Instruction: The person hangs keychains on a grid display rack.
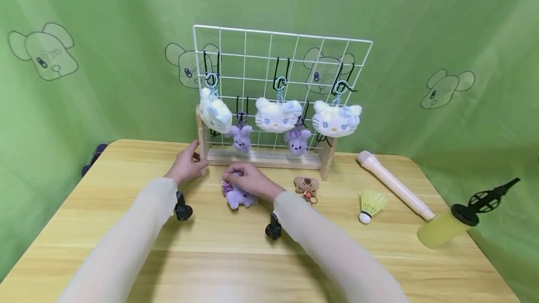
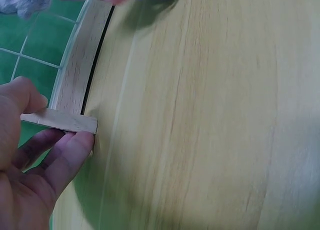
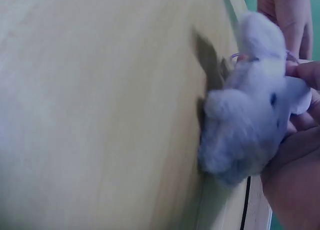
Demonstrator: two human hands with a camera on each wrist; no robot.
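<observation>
My left hand (image 1: 188, 165) pinches the left wooden foot (image 2: 70, 121) of a display rack, thumb on one side and fingers on the other. My right hand (image 1: 252, 180) holds a purple plush keychain (image 1: 239, 199) by its ring end, low in front of the rack. In the right wrist view the plush (image 3: 245, 109) hangs over the tabletop, its ring partly hidden behind the ears and fingers. On the rack's white wire grid (image 1: 258, 55), black hooks carry white cat plush keychains (image 1: 278, 115) above and purple bunny plush keychains (image 1: 241, 139) below.
Right of my right hand lies a brown bear keychain (image 1: 306, 185). Further right are a yellow shuttlecock (image 1: 372, 202), a pale pink stick (image 1: 396, 185) and a yellow cylinder with a black top (image 1: 442, 229). Green fabric (image 1: 421, 27) hangs behind the wooden table (image 1: 202, 256).
</observation>
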